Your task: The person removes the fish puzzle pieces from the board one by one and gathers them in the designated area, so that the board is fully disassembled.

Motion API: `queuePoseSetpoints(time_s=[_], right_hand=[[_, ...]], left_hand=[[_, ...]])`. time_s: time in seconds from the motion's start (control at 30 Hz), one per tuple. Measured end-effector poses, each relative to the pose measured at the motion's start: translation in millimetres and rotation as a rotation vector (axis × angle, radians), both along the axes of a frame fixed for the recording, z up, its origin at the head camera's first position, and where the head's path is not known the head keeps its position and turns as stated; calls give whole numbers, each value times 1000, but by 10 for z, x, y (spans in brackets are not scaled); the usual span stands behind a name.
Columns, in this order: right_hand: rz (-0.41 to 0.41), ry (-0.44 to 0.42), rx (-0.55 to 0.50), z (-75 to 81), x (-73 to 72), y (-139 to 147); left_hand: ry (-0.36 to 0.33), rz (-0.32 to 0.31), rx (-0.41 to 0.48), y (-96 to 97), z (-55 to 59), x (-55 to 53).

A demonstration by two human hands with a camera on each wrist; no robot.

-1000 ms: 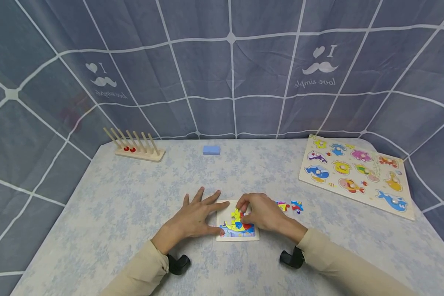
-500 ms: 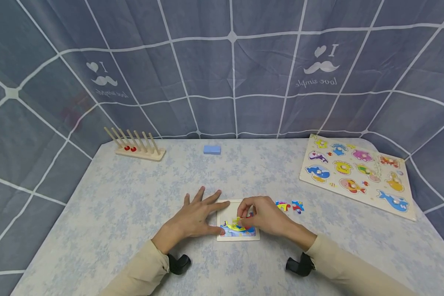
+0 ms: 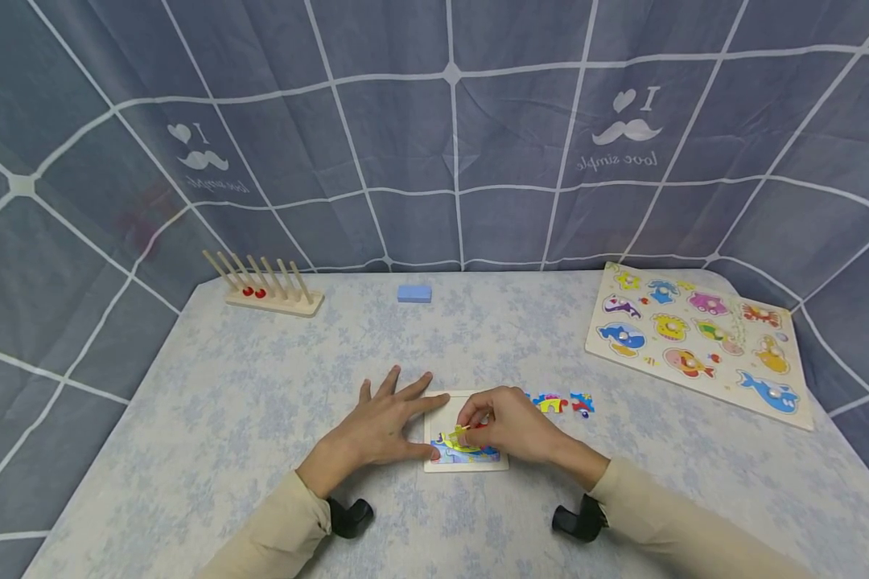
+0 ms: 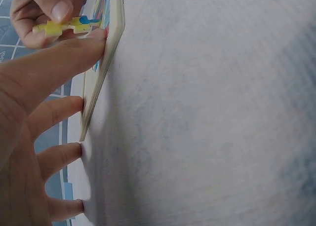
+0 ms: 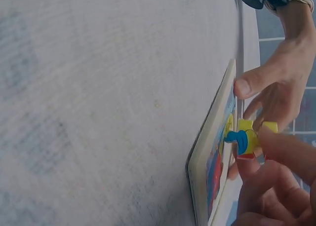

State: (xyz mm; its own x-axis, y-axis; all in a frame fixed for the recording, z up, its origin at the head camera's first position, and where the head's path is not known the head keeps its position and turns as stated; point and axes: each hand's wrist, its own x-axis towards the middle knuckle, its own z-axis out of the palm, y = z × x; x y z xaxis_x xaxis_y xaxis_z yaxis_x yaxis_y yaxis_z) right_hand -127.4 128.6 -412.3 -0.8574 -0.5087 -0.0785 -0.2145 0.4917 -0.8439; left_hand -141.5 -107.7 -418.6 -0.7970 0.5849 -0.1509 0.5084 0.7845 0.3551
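My right hand pinches a yellow and blue jigsaw piece with a bit of red between thumb and fingers. The piece stands on edge close over the small wooden puzzle tray, near the fitted pieces along its front part. Those show blue, yellow and red; part of them is hidden behind my right hand. My left hand lies spread at the tray's left side. Its thumb rests on the tray's front left corner, and the index fingertip touches the left rim.
Several loose jigsaw pieces lie just right of the tray, partly behind my right hand. A large sea-animal peg puzzle lies at the back right. Toward the back are a blue block and a wooden peg stand with red beads.
My right hand has moved slightly toward the tray's front with the jigsaw piece, which has tipped from facing up onto its edge. My left hand has stayed put.
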Motion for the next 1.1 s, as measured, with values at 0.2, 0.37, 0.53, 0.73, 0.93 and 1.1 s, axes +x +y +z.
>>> queuePoseSetpoints(time_s=[0.2,0.37,0.53,0.73,0.93,1.1], right_hand=[[-80,-51,-93,-10,-18,28],[-137,-95,-128,-17,-17,145],[-190,-189,-162,-21,22,320],[-252,-228,-125,-48,97,603],[-328,-226,-68,-69,163,901],[-388,-200,-19,-90,201,1053]], left_hand=[[-5,1,-1,18,0,-2],[-8,-3,0,25,0,-6],[-10,-1,-3,27,0,-6],[0,1,3,23,7,5],[-11,5,3,17,15,5],[-14,7,5,8,10,6]])
